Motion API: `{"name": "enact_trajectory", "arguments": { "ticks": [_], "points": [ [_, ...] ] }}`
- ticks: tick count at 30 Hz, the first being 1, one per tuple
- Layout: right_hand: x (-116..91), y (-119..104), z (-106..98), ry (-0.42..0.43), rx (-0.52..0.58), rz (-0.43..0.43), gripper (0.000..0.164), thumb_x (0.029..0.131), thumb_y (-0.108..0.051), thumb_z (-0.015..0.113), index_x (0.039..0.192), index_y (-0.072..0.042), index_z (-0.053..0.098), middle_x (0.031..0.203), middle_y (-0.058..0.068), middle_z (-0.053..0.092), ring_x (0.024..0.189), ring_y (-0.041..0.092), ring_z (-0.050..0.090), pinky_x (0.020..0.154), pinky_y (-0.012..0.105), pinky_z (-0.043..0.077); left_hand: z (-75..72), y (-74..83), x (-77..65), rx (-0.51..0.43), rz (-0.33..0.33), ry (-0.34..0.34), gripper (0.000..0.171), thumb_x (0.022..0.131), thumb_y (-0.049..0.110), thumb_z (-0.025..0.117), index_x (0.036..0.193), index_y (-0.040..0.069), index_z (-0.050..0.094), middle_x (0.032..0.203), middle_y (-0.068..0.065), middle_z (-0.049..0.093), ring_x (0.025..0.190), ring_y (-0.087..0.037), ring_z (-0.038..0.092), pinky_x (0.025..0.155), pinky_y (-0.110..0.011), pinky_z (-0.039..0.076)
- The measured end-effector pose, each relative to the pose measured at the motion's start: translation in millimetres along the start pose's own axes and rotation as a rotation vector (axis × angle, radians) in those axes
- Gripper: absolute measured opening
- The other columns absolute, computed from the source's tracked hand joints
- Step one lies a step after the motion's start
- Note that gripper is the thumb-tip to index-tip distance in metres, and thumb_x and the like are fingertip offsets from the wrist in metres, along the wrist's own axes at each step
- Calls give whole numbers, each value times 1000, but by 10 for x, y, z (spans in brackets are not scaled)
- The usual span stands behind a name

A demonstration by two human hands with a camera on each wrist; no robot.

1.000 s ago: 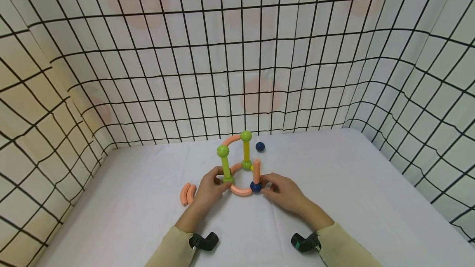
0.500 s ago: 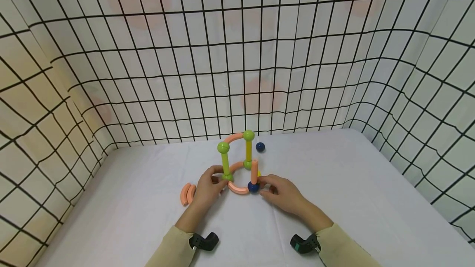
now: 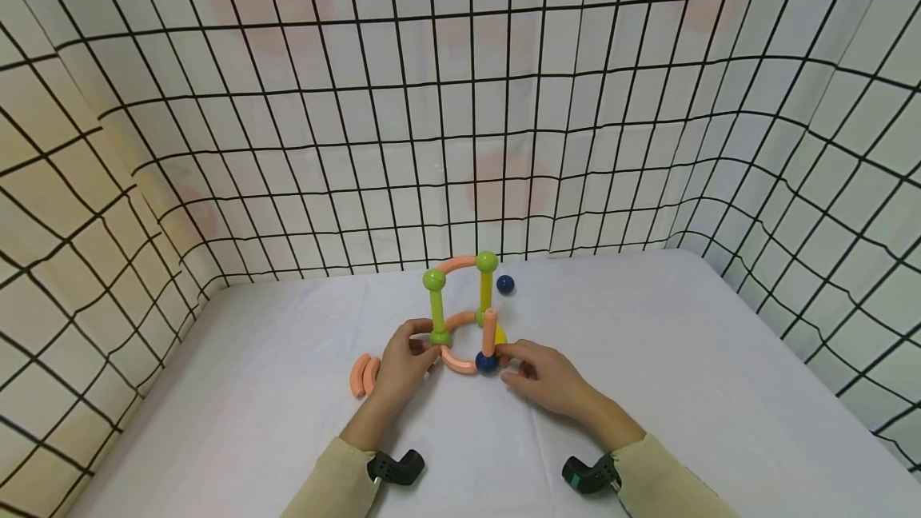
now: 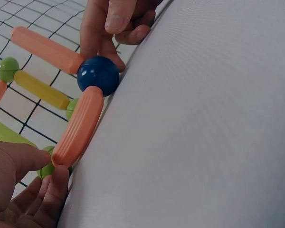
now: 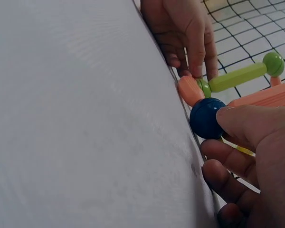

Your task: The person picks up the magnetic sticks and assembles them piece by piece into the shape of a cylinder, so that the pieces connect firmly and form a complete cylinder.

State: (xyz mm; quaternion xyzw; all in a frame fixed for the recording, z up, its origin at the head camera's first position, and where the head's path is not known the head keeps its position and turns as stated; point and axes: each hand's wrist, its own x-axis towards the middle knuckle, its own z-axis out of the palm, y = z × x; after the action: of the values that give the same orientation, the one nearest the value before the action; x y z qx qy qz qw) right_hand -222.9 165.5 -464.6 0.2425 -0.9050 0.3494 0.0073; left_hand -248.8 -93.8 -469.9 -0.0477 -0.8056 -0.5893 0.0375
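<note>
A frame of ball-and-stick building pieces stands between both hands. My left hand (image 3: 407, 364) pinches the lower green ball (image 3: 441, 337) beside the end of a curved orange stick (image 4: 80, 126). From that ball a light green stick (image 3: 436, 310) rises to another green ball (image 3: 434, 280). My right hand (image 3: 544, 374) holds a dark blue ball (image 5: 207, 118), thumb on its side and fingers curled beneath. A straight orange stick (image 3: 490, 332) stands up from the blue ball. At the back, a yellow stick (image 3: 486, 292) carries a green ball (image 3: 487, 261), joined to the left one by a curved orange stick (image 3: 458, 263).
A loose dark blue ball (image 3: 506, 284) lies behind the frame on the white-covered table (image 3: 647, 326). Two curved orange sticks (image 3: 364, 375) lie left of my left hand. A yellow piece (image 3: 500, 335) shows behind the upright orange stick. Black-lined netting surrounds the table's back and sides.
The frame has turned a little: its back green-and-yellow column has shifted right, while the blue ball and its upright orange stick have moved slightly left. Both hands have kept their hold.
</note>
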Motion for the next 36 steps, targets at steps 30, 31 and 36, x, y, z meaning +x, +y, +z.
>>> {"name": "enact_trajectory", "arguments": {
  "ticks": [30, 31, 36],
  "points": [
    [44, -29, -64, -1, 105, -2, 28, 96, -19, 65, 124, -21, 67, 104, -9, 67, 85, 6, 58, 74, 22, 51, -6, 44, -34, 145, -30, -24, 49, 89, 14, 75, 134, 10, 57, 122, -12, 55, 111, -24, 63, 69, -23, 55],
    [48, -22, -78, 6, 108, 6, 28, 96, -19, 65, 123, -21, 67, 105, -8, 67, 86, 7, 59, 75, 23, 51, -3, 45, -34, 145, -30, -19, 48, 89, 14, 75, 133, 10, 57, 122, -12, 55, 111, -24, 63, 70, -23, 55],
    [84, 59, -140, 62, 84, 58, 26, 96, -17, 66, 122, -20, 67, 105, -4, 67, 86, 9, 60, 75, 24, 52, 23, 39, -30, 147, -19, -2, 43, 89, 13, 75, 127, 6, 57, 118, -13, 54, 108, -23, 63, 69, -21, 54]
  ]
}}
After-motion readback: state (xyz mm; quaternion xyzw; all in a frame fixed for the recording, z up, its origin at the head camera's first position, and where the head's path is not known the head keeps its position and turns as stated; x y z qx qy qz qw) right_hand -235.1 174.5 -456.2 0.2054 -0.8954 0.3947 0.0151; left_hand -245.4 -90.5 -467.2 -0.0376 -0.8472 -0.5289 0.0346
